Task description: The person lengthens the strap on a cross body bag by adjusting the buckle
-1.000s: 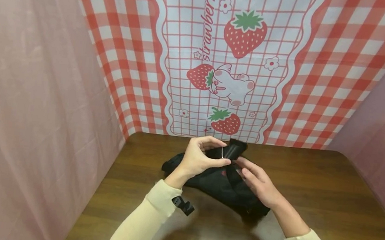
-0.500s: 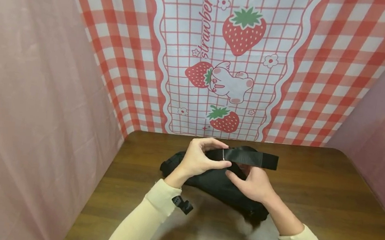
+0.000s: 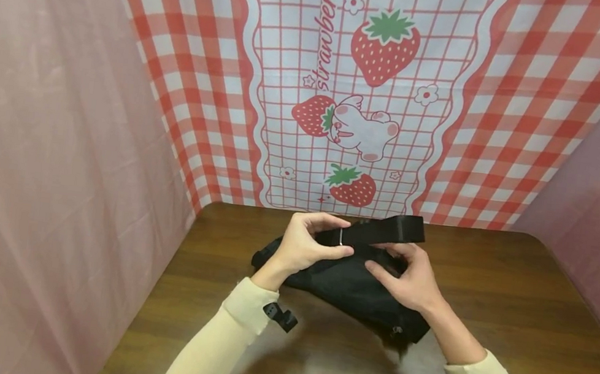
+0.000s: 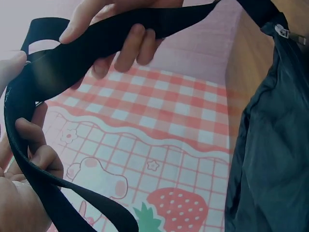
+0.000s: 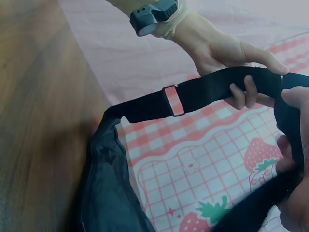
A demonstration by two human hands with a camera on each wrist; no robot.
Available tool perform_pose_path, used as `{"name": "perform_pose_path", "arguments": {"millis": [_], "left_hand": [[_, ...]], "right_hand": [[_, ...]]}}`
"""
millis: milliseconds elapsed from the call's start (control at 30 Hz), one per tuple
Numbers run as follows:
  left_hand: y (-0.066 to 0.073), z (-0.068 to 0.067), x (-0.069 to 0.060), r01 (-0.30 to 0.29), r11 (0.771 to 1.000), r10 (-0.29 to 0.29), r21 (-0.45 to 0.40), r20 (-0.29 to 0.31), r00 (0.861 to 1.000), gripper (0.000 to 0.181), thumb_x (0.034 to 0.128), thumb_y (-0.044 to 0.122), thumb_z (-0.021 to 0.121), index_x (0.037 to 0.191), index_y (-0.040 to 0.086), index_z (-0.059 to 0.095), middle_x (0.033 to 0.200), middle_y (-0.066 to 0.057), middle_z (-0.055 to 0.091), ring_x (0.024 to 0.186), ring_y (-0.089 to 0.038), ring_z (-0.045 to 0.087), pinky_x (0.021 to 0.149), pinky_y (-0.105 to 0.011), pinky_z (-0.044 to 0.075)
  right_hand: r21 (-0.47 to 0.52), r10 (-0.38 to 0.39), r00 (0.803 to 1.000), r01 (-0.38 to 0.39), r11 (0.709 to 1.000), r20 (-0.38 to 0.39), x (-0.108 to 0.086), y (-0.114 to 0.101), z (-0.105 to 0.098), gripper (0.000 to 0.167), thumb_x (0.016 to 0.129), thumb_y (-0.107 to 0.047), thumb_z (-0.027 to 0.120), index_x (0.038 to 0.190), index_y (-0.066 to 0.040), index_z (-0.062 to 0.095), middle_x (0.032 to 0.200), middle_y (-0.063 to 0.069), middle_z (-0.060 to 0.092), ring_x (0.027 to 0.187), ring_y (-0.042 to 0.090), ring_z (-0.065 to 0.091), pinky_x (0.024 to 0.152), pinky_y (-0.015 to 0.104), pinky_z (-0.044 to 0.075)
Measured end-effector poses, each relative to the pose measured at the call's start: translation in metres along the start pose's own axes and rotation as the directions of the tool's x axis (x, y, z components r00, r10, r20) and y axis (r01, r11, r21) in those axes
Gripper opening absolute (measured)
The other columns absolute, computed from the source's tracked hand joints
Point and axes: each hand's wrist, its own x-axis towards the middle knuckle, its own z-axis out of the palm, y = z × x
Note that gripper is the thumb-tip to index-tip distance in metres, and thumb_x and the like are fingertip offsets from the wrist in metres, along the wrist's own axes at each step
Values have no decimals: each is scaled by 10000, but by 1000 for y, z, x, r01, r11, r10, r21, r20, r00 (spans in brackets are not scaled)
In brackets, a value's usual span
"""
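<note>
A black fabric bag [image 3: 355,286] lies on the table, with its wide black strap [image 3: 384,230] raised above it. My left hand [image 3: 307,243] pinches the strap at a thin metal slider [image 3: 341,236], thumb below and fingers above in the head view. Close beside it, my right hand [image 3: 411,280] has its fingers under the strap. In the left wrist view, the right hand [image 4: 120,34] has its thumb and fingers on opposite sides of the webbing. The right wrist view shows a rectangular buckle [image 5: 174,100] between the left hand and the bag. Part of the right hand is cut off there.
The bag rests on a brown wooden table [image 3: 514,310]. Behind it hangs a red-and-white checked strawberry cloth [image 3: 385,48]. Pink curtains [image 3: 59,153] stand at both sides. A zipper pull [image 4: 285,31] shows at the bag's end.
The strap's free loop has swung out to the right and now tilts upward. My right hand moved in under it, then slightly right. My left hand keeps its hold at the slider.
</note>
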Motion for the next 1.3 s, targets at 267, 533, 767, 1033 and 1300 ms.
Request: {"name": "perform_pose_path", "arguments": {"millis": [267, 533, 767, 1033, 1300], "left_hand": [[-1, 7, -1, -1, 1000, 1, 9, 24, 1000, 380, 796, -43, 888, 1163, -22, 791, 1154, -243, 779, 1042, -163, 772, 924, -323, 640], [-1, 10, 1, -6, 1000, 6, 3, 18, 1000, 363, 806, -22, 883, 1158, -19, 795, 1154, -239, 783, 1028, -176, 776, 904, -321, 644], [0, 7, 0, -10, 1000, 10, 4, -4, 1000, 375, 792, -57, 882, 1155, -30, 793, 1151, -248, 783, 1009, -123, 774, 884, -291, 642], [2, 2, 0, -11, 1000, 11, 0, -10, 1000, 373, 801, 4, 903, 1157, -20, 793, 1173, -250, 777, 1041, -91, 759, 943, -299, 632], [1, 10, 1, -6, 1000, 6, -15, 25, 1000, 373, 819, -9, 884, 1179, -25, 784, 1168, -253, 774, 993, -103, 766, 843, -299, 652]], "right_hand": [[189, 82, 984, -112, 976, 159, -4, 1, 18, 413, 915, 83, 762, 1302, -5, 648, 1176, -77, 694, 1067, -7, 710, 949, 193, 602], [227, 88, 995, -96, 969, 44, 5, -10, 32, 333, 933, 94, 729, 1249, 58, 630, 1143, -112, 644, 1044, 8, 695, 884, 153, 587], [206, 57, 998, -53, 977, -13, 3, -7, 21, 442, 883, 162, 692, 1317, 104, 632, 1216, -245, 688, 1084, -45, 681, 901, 118, 553], [150, 40, 999, -40, 988, 4, -6, 4, 8, 458, 861, 146, 744, 1290, -2, 682, 1208, -153, 732, 1049, -20, 708, 889, 159, 587], [234, 52, 994, -73, 969, 97, -5, 1, 23, 461, 886, 144, 747, 1322, 65, 617, 1196, -178, 688, 1061, -16, 693, 959, 168, 580]]}}
